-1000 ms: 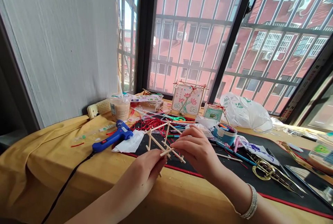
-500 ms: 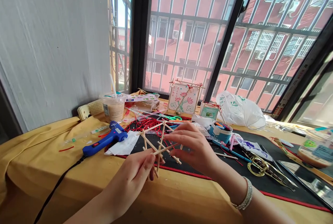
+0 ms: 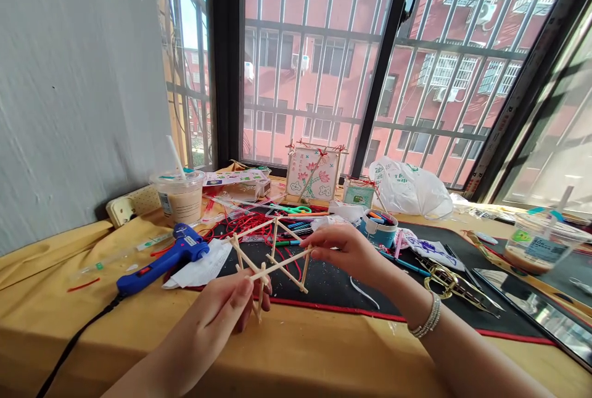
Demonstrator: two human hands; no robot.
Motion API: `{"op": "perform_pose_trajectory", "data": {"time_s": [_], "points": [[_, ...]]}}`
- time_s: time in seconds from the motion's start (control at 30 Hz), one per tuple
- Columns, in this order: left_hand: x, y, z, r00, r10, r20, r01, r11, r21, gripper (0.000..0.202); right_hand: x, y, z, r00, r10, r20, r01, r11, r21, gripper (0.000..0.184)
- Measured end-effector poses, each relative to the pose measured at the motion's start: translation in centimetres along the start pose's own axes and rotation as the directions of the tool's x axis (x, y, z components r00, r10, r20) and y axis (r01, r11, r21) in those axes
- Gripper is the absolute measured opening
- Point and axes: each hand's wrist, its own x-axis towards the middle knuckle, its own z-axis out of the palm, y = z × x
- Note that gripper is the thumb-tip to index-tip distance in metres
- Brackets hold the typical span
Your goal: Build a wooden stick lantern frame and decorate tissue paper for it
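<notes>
Both hands hold up a small frame of thin wooden sticks (image 3: 271,256) above the front edge of a black mat (image 3: 333,287). My left hand (image 3: 222,318) pinches a joint at the frame's lower left with thumb and fingers closed. At the frame's right end, my right hand (image 3: 346,250) pinches the tip of one stick; a beaded bracelet sits on that wrist. A blue glue gun (image 3: 160,259) lies on the yellow cloth to the left, near the left hand.
A lidded drink cup (image 3: 179,196) stands by the wall, a second cup (image 3: 531,244) at far right. Red string, green scissors (image 3: 296,209), a painted paper panel (image 3: 311,176), a pen tub (image 3: 379,225), a white plastic bag (image 3: 411,187) and gold scissors (image 3: 456,284) crowd the table.
The view has swung left and up. Both hands lifted and turned the stick frame, and the right hand slid out to pinch the right tip of one stick.
</notes>
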Motion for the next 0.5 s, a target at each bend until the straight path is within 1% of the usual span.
{"op": "perform_pose_trajectory", "data": {"time_s": [0.1, 0.17, 0.27, 0.37, 0.5], "points": [[0.09, 0.31, 0.0, 1.0, 0.023, 0.015, -0.022, 0.999, -0.03, 0.048, 0.01, 0.14, 0.04, 0.999, 0.044, 0.01, -0.045, 0.996, 0.08, 0.024], [0.16, 0.31, 0.05, 0.999, 0.025, 0.02, -0.024, 0.998, -0.066, 0.047, -0.02, 0.36, 0.05, 0.999, 0.05, 0.014, -0.051, 0.992, 0.12, 0.025], [0.34, 0.12, 0.02, 0.999, 0.019, 0.041, -0.014, 0.993, -0.121, 0.048, -0.08, 0.63, 0.2, 0.999, 0.052, 0.01, -0.053, 0.986, 0.159, 0.027], [0.57, 0.03, -0.11, 0.998, 0.006, 0.06, 0.005, 0.985, -0.175, 0.05, -0.14, 0.76, 0.45, 0.996, 0.092, 0.004, -0.091, 0.971, 0.221, 0.027], [0.7, 0.29, -0.18, 0.997, -0.005, 0.077, 0.019, 0.983, -0.181, 0.052, -0.27, 0.92, 0.75, 0.991, 0.133, -0.018, -0.124, 0.956, 0.267, 0.027]]}}
